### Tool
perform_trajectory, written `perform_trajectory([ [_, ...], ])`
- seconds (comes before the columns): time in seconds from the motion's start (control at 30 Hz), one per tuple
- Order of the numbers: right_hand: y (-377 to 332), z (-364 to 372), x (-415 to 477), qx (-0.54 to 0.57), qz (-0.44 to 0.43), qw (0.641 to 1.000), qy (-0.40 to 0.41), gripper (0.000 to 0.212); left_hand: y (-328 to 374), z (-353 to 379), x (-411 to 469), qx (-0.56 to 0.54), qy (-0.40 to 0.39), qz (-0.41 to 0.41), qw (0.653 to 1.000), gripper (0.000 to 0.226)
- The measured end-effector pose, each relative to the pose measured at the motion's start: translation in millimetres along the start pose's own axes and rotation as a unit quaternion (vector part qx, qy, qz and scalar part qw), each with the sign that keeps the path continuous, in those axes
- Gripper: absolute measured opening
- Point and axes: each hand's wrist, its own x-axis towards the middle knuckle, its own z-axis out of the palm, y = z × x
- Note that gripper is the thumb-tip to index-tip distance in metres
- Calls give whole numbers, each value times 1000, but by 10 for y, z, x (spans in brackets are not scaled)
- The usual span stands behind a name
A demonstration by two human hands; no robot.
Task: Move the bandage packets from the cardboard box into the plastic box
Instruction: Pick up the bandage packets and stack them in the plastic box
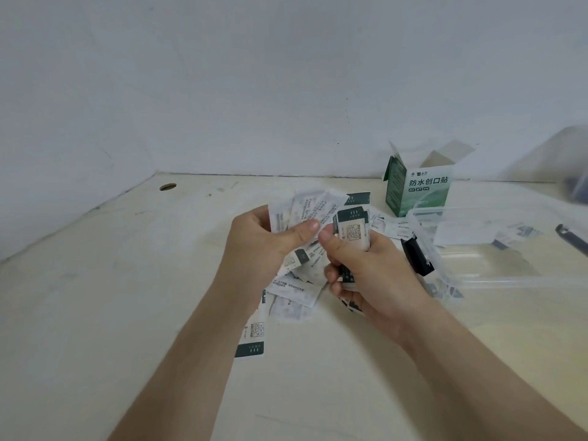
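Most packets (291,302) lie in a loose heap on the desk (127,297), under and between the two hands. The left hand (261,246) pinches a fan of several packets, thumb pressed on their front and fingers curled behind. The right hand (372,268), touching it thumb to thumb, grips a small stack, fingers wrapped round it. Just right of the heap sits the clear plastic box (477,281), lid off, with a black latch (416,256) on its near end; a few packets show through its walls. Behind it the cardboard box (420,189) stands upright, flaps open. A hole (167,186) marks the desk's far left.
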Motion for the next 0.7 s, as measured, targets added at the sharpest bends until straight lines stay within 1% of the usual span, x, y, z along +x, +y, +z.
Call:
perform_trajectory([
  [0.13, -19, 1, -15, 1, -12, 1000, 1, 15, -41, 19, 7, -15, -49, -18, 999, 32],
  [0.2, -31, -8, -17, 24, -1, 1000, -7, 12, -35, 20, -1, -61, -62, -28, 996, 28],
  [0.27, -37, -18, -12, 46, 11, 999, -3, 8, -18, 11, -4, -81, -57, -36, 994, 22],
  [0.3, -38, -25, -12, 43, 16, 999, 3, 7, -20, 6, -2, -65, -46, -31, 996, 20],
  [0.43, -39, -8, -31, -17, 35, 999, 34, 6, -18, 48, -20, 62, -13, 11, 998, 9],
  [0.47, -43, 0, -40, -25, 47, 998, 41, 9, -13, 70, -28, 89, -10, 19, 996, 6],
  [0.53, -65, 15, -59, -26, 74, 996, 41, 16, -3, 109, -38, 125, -12, 30, 992, 9],
  [0.6, -77, 29, -64, -45, 88, 995, 22, 28, -3, 141, -37, 147, -25, 41, 988, 7],
  [0.63, -79, 37, -62, -63, 88, 994, 11, 38, -11, 155, -37, 159, -35, 46, 986, 10],
  [0.7, -79, 56, -65, -93, 93, 991, -2, 48, -39, 183, -32, 185, -49, 41, 981, 30],
])
